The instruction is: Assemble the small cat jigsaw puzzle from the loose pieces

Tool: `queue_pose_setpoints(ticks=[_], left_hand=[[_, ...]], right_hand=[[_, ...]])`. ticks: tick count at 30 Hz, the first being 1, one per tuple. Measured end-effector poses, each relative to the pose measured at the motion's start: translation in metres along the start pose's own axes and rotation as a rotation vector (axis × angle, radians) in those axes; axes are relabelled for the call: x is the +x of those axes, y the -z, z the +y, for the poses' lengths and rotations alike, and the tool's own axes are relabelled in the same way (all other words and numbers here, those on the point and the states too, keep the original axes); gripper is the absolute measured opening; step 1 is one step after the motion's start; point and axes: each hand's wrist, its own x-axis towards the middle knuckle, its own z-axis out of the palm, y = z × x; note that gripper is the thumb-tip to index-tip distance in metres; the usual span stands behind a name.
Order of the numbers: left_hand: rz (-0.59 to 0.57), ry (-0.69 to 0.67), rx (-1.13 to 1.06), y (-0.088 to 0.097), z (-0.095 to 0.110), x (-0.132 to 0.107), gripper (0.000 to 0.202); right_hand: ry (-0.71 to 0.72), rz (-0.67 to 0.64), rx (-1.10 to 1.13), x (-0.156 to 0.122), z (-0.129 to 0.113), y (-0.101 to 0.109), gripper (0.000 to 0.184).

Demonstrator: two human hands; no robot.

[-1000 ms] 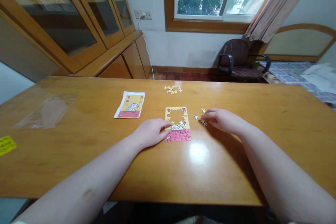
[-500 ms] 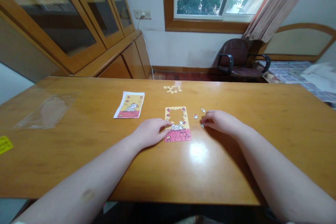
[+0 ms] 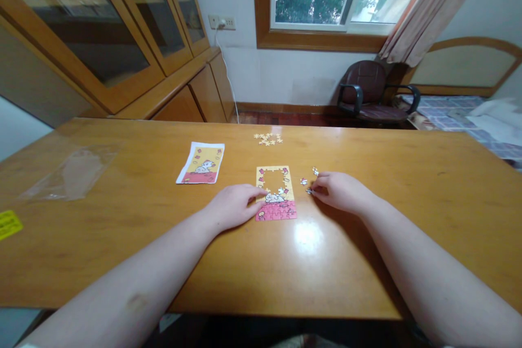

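A small jigsaw puzzle (image 3: 276, 193), yellow above and pink below with an unfilled gap in its upper middle, lies on the wooden table (image 3: 163, 239). My left hand (image 3: 232, 205) rests flat at the puzzle's left edge, fingertips touching it. My right hand (image 3: 338, 190) sits just right of the puzzle, fingers pinched on a loose puzzle piece (image 3: 309, 191). Two more loose pieces (image 3: 304, 181) lie beside that hand.
A printed reference picture (image 3: 201, 162) lies left of the puzzle. Several pale loose pieces (image 3: 268, 138) are heaped near the far edge. A clear plastic bag (image 3: 69, 173) and a yellow slip (image 3: 8, 224) lie at the left. A dark armchair (image 3: 373, 92) stands beyond the table.
My right hand has slid a little left toward the puzzle, dragging the piece under its fingertips. The left hand has stayed put.
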Motion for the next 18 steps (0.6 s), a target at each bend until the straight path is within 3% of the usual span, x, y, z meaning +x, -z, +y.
queue_pose_setpoints(ticks=[8, 18], left_hand=[[-0.006, -0.001, -0.010, 0.000, 0.000, 0.001, 0.037], [-0.007, -0.004, -0.010, -0.001, -0.001, 0.000, 0.036]], right_hand=[[-0.008, 0.013, -0.105, 0.000, -0.009, 0.001, 0.026], [0.036, 0.051, 0.048, 0.000, -0.013, -0.004, 0.021]])
